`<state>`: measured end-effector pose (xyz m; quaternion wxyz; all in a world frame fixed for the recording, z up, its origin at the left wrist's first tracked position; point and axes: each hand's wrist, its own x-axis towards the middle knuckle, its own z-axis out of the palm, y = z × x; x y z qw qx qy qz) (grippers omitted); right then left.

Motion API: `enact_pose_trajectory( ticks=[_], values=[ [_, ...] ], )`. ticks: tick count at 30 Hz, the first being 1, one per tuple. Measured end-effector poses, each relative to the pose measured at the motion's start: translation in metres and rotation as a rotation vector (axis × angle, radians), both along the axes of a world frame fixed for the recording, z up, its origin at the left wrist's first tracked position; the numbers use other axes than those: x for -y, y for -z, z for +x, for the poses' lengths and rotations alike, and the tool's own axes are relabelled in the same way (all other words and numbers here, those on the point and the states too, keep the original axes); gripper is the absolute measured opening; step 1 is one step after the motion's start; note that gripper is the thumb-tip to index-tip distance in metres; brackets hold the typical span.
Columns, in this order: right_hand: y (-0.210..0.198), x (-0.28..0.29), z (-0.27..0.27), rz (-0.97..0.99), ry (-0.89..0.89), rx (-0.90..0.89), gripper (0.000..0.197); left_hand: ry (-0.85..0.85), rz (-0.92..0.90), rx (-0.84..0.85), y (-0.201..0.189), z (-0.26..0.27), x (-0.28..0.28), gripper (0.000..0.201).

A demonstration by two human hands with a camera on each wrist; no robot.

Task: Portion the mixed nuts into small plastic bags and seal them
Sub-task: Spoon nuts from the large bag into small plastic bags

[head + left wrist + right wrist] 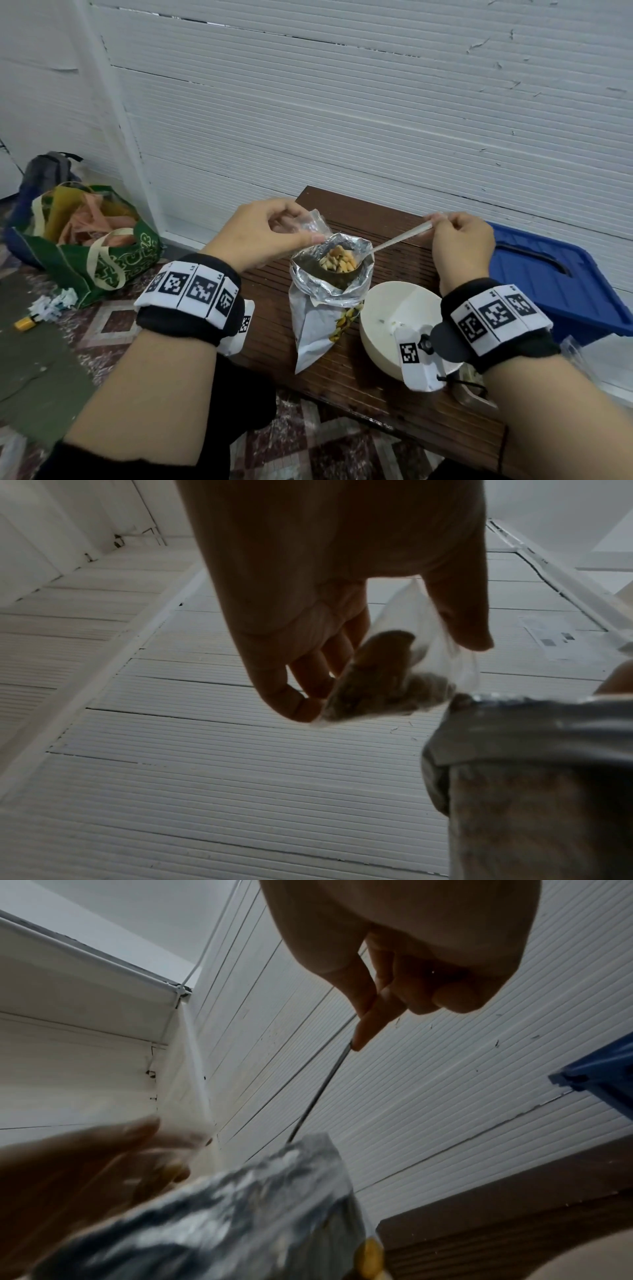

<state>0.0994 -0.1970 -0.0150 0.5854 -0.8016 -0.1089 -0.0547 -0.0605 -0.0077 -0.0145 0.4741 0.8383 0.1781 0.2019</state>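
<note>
Far left on the floor, a green tote bag [102, 260] stuffed with orange and yellow strips, a grey backpack [44, 171] tucked behind it, scraps of white paper [54, 301] and a small yellow object [24, 322] on the patterned tiles in front.

Moving in, the left hand [260, 233] is up over the near-left corner of the dark wooden table [359, 377], thumb and fingertips pinching a small clear plastic bag [310, 224] by its edge. The left wrist view shows that bag [404, 669] hanging between thumb and fingers with a few nuts sitting in its bottom, right beside the rim of the big packet.

Centre now: the foil nut packet [322, 301] stands upright on the table, its silver mouth rolled open, touching the little bag's lower edge. A spoon [394, 241] dips into that mouth, its bowl loaded with pale mixed nuts [337, 262] at rim height.

Just right of the packet, a white bowl [390, 308] sits on the table, partly hidden by the right wrist strap.

The right hand [459, 246] holds the spoon's white handle end, thumb and forefinger pinched on it, the other fingers curled in; the right wrist view confirms that grip [373, 1010], the thin shaft running down to the foil.

Far right, a blue plastic lid [555, 274] lies against the white ribbed wall [342, 102]
</note>
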Motion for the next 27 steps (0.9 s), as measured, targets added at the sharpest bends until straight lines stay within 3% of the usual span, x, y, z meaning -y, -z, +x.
enact_pose_trajectory(
  ticks=[3, 7, 18, 23, 27],
  values=[
    [-0.014, 0.003, 0.007, 0.039, 0.035, 0.018, 0.033, 0.014, 0.037, -0.03, 0.001, -0.001, -0.003, 0.041],
    [-0.028, 0.004, 0.014, 0.066, 0.038, 0.057, 0.032, 0.033, 0.082, -0.068, 0.002, 0.001, -0.002, 0.04],
    [-0.033, -0.015, -0.008, 0.048, -0.085, 0.129, 0.027, 0.041, 0.138, -0.003, 0.007, 0.012, 0.011, 0.038],
    [-0.036, -0.022, -0.022, 0.12, -0.18, 0.218, 0.022, 0.02, 0.159, 0.048, 0.009, 0.017, 0.016, 0.042],
    [-0.039, -0.022, -0.031, 0.223, -0.296, 0.335, 0.016, 0.013, 0.136, 0.048, 0.009, 0.017, 0.018, 0.03]
  ],
)
